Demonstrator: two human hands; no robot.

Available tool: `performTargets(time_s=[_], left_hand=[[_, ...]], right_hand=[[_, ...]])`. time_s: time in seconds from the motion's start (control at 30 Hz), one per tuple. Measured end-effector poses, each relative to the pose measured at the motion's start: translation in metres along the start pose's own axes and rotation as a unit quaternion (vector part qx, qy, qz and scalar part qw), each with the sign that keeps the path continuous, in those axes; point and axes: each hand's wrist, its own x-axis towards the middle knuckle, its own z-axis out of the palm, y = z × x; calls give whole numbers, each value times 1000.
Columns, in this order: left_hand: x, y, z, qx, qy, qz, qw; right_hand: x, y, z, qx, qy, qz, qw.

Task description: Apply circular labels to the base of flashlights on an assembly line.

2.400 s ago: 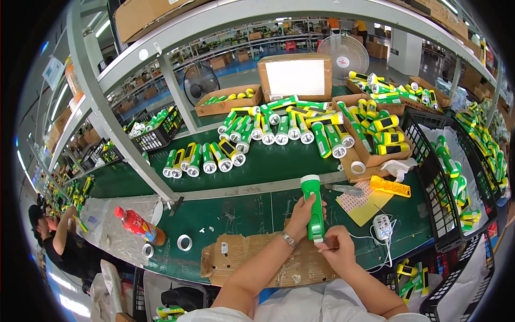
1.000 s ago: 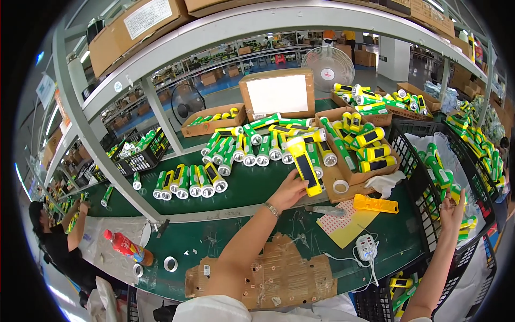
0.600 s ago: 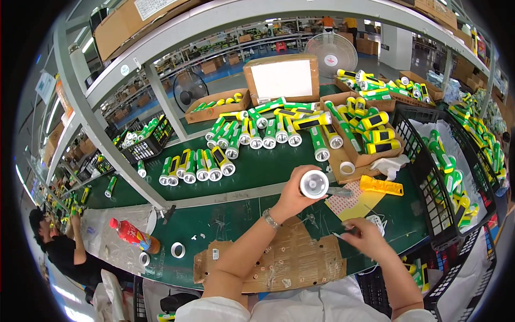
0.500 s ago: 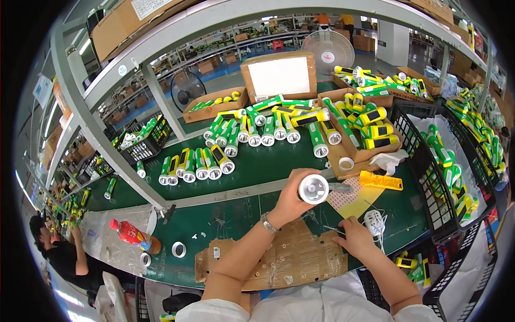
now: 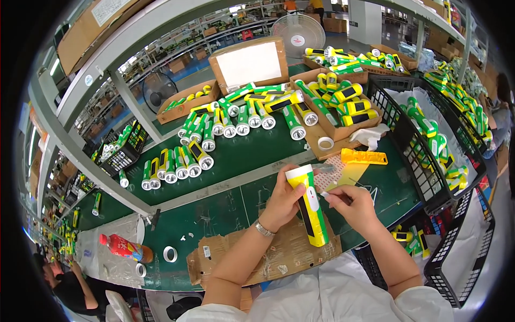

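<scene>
My left hand is closed round the head end of a green, yellow and white flashlight. The flashlight slants with its white head up and a dark panel along one side. Close beside it, my right hand pinches a small white piece between thumb and fingers; its kind is too small to tell. Below the flashlight lies a worn cardboard sheet. Just beyond my hands are a sheet with rows of small pink marks, a yellow sheet and an orange-yellow strip-shaped object.
Flashlights stand in rows on the green table. A cardboard box and a black crate hold more. At left are a red-capped bottle and a tape roll. A metal frame post rises there.
My left hand has tilted the flashlight from head-on to showing its side. My right hand has risen from the table beside the cardboard to the flashlight. The whole view has shifted.
</scene>
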Motion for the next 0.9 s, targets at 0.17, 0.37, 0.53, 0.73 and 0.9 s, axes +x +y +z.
performTargets(time_s=[0.17,0.37,0.53,0.73,0.9], left_hand=[[-3,-5,3,-7,11,-30,999],[-6,-3,3,30,22,-12,999],[-11,6,9,59,38,-41,997],[-13,14,16,184,62,-36,980],[-13,17,20,210,68,-17,975]], right_hand=[[0,-15,7,-209,44,-181,960],[6,-30,0,-269,-16,-165,949],[12,-33,-4,-274,-95,-59,955],[16,-30,-6,-251,-128,-20,959],[19,-37,-6,-251,-143,-15,957]])
